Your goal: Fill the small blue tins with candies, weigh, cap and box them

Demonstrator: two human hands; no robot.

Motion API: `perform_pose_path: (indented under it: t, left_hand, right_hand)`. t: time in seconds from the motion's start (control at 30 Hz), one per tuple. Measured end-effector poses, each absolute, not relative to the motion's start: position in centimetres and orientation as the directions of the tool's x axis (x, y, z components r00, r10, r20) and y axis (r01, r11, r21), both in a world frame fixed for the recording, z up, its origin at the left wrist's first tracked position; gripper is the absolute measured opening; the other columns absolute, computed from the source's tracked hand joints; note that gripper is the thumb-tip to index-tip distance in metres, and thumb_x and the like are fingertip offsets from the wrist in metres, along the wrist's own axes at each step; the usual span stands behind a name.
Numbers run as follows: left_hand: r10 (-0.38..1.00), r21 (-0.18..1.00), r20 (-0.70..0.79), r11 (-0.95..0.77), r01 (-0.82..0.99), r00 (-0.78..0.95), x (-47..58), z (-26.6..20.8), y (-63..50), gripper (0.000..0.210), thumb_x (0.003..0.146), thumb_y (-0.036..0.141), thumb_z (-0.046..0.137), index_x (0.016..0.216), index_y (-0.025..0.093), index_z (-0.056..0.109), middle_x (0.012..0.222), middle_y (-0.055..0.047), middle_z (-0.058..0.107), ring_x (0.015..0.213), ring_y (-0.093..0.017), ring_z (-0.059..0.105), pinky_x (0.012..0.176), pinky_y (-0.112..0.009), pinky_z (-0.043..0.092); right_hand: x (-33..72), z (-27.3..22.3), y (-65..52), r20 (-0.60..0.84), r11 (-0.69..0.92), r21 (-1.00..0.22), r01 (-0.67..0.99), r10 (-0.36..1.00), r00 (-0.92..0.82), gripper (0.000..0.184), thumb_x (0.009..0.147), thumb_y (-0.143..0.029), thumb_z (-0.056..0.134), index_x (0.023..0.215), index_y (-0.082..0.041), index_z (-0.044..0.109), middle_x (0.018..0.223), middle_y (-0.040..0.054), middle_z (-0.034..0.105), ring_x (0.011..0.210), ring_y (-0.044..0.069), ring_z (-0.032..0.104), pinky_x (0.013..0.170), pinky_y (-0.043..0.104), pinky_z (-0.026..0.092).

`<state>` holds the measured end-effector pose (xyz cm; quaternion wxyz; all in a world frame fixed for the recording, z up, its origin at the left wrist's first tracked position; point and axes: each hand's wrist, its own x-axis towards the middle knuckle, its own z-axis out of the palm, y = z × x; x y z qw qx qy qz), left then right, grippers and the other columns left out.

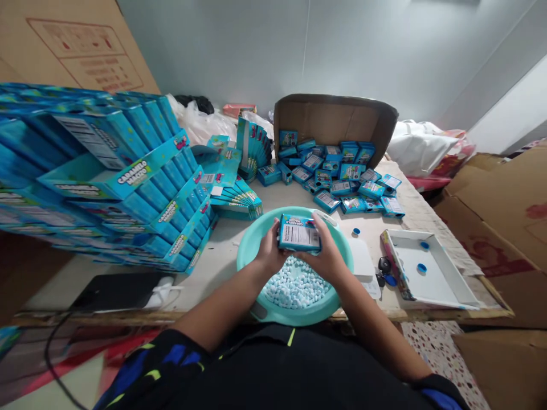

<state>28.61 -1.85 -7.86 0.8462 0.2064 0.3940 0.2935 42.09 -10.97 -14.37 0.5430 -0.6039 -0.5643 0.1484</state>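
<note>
A small blue candy box with a white printed label is held level above a turquoise basin. My left hand grips its left end, and my right hand closes round its right end. Beneath the hands, many small pale blue and white candies lie in the basin. Both hands' undersides are hidden, and I cannot tell whether the box's flaps are closed.
Stacked display trays of blue boxes rise at the left. Loose blue boxes spill from a cardboard carton at the back. Folded blue cartons lie left of them. At right are a white tray and blue caps.
</note>
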Motion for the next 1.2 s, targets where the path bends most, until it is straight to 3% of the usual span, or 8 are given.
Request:
perform_pose_path:
  t: [0.17,0.27,0.4,0.53,0.67,0.83,1.0,1.2]
  left_hand:
    - [0.726,0.648,-0.474,0.670,-0.362,0.498,28.7,-7.2,-2.0,0.045,0.110,0.046,0.045,0.076,0.017,0.052,0.052,0.004,0.048,0.038,-0.007,0.039,0.037,-0.017,0.024]
    - [0.734,0.710,-0.349,0.613,-0.347,0.582,28.7,-7.6,-2.1,0.049,0.099,0.048,0.066,0.067,0.020,0.042,0.047,0.008,0.037,0.038,-0.006,0.034,0.039,-0.017,0.028]
    - [0.729,0.840,-0.218,0.479,-0.256,0.649,28.4,-8.0,-2.4,0.058,0.074,0.060,0.086,0.069,0.020,0.044,0.051,0.007,0.043,0.041,-0.006,0.037,0.041,-0.018,0.030]
    - [0.706,0.928,-0.186,0.354,-0.113,0.684,28.1,-8.2,-2.0,0.057,0.077,0.068,0.077,0.069,0.021,0.044,0.053,0.007,0.044,0.041,-0.007,0.035,0.042,-0.021,0.027]
    - [0.659,0.991,-0.027,-0.079,0.105,0.751,27.6,-8.5,-1.8,0.043,0.092,0.058,0.062,0.072,0.020,0.056,0.064,-0.001,0.057,0.059,-0.015,0.053,0.057,-0.028,0.041]
    - [0.314,0.703,0.320,-0.711,-0.002,0.894,27.3,-8.7,-2.7,0.026,0.102,0.040,0.056,0.088,0.021,0.068,0.094,-0.006,0.074,0.096,-0.025,0.067,0.093,-0.039,0.045]
    - [0.053,0.625,0.091,-0.780,-0.016,0.994,28.0,-8.8,-3.1,0.026,0.103,0.035,0.051,0.095,0.020,0.071,0.105,-0.010,0.074,0.100,-0.025,0.067,0.091,-0.037,0.048]
    - [0.173,0.331,-0.464,-0.876,0.351,0.869,28.3,-9.9,-3.0,0.042,0.097,0.033,0.057,0.132,0.012,0.068,0.138,-0.021,0.064,0.132,-0.038,0.059,0.112,-0.049,0.044]
  right_hand:
    - [42.3,-14.3,-10.3,0.459,0.234,-0.798,0.556,0.833,0.308,0.081,0.069,-0.035,0.090,0.141,-0.026,0.056,0.158,0.0182,0.049,0.151,0.039,0.048,0.117,0.062,0.051]
    - [42.0,-14.3,-10.1,0.459,0.247,-0.801,0.545,0.838,0.295,0.069,0.070,-0.023,0.080,0.135,-0.025,0.058,0.157,0.0181,0.049,0.147,0.038,0.051,0.105,0.056,0.060]
    - [42.1,-14.3,-9.8,0.402,0.255,-0.851,0.459,0.878,0.258,0.082,0.071,-0.021,0.072,0.149,-0.024,0.048,0.141,0.0132,0.065,0.131,0.033,0.065,0.115,0.054,0.054]
    - [42.3,-13.5,-9.3,0.401,0.234,-0.886,0.399,0.820,0.408,0.057,0.082,-0.031,0.070,0.137,-0.024,0.058,0.132,0.0093,0.071,0.124,0.029,0.067,0.114,0.049,0.053]
    - [43.3,-12.4,-10.0,0.391,0.293,-0.920,0.259,0.711,0.585,0.049,0.083,-0.038,0.076,0.127,-0.025,0.060,0.116,0.0071,0.075,0.108,0.025,0.071,0.101,0.044,0.059]
    - [47.3,-11.9,-13.0,0.318,0.339,-0.925,0.173,0.439,0.840,0.048,0.079,-0.043,0.082,0.116,-0.024,0.058,0.104,0.0032,0.075,0.096,0.021,0.071,0.093,0.039,0.059]
    - [51.7,-14.3,-15.3,0.241,0.198,-0.961,0.191,0.271,0.932,0.058,0.073,-0.054,0.081,0.112,-0.022,0.052,0.099,0.0024,0.070,0.089,0.020,0.067,0.093,0.042,0.060]
    - [53.3,-18.3,-17.8,0.281,-0.077,-0.933,0.352,0.455,0.845,0.054,0.084,-0.059,0.070,0.119,-0.024,0.048,0.112,0.0089,0.067,0.104,0.025,0.066,0.099,0.045,0.057]
